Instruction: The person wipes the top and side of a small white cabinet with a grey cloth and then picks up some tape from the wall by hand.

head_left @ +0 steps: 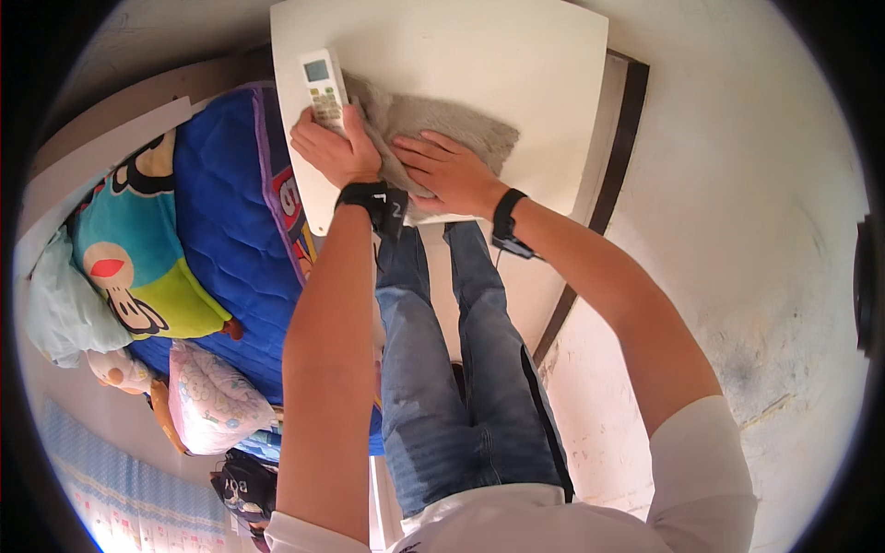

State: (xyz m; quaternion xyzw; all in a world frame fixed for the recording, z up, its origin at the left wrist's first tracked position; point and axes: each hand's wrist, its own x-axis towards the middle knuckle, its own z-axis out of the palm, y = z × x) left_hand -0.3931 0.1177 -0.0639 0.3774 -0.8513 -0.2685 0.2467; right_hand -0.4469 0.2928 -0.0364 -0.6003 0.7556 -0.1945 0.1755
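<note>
My left hand [338, 147] is closed around the lower part of a white remote control [319, 77], which has a small grey screen and several buttons. The remote stands out over the left side of a white tabletop [479, 46]. A grey-brown fluffy cloth [461, 118] lies bunched on that top, to the right of the remote. Flat on the cloth rests my right hand [447, 172], fingers stretched out toward the left. Part of the cloth runs under my left wrist and is hidden there. Both wrists wear black bands.
Left of the table is a bed with a blue quilt [230, 184], a colourful cartoon pillow [138, 249] and a pink patterned pillow [212, 396]. A black bag [247, 484] lies lower down. A pale, stained wall [737, 230] rises on the right, edged by a dark strip [608, 184].
</note>
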